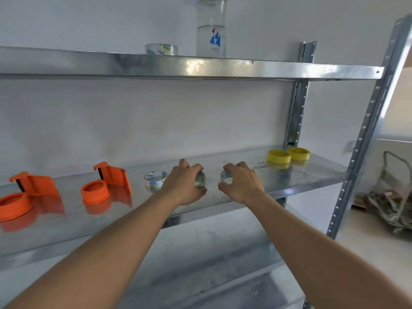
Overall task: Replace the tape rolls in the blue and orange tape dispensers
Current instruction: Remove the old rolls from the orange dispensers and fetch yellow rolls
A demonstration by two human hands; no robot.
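On the metal shelf (pixel 289 181) at frame centre, the left hand (pixel 185 186) and right hand (pixel 242 184) each pinched a clear tape roll: one (pixel 200 179) left, another (pixel 225 176) right.

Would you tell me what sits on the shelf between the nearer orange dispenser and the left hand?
In the head view, one clear tape roll stands between the orange dispenser and the left hand, close beside the hand; otherwise the shelf there is bare.
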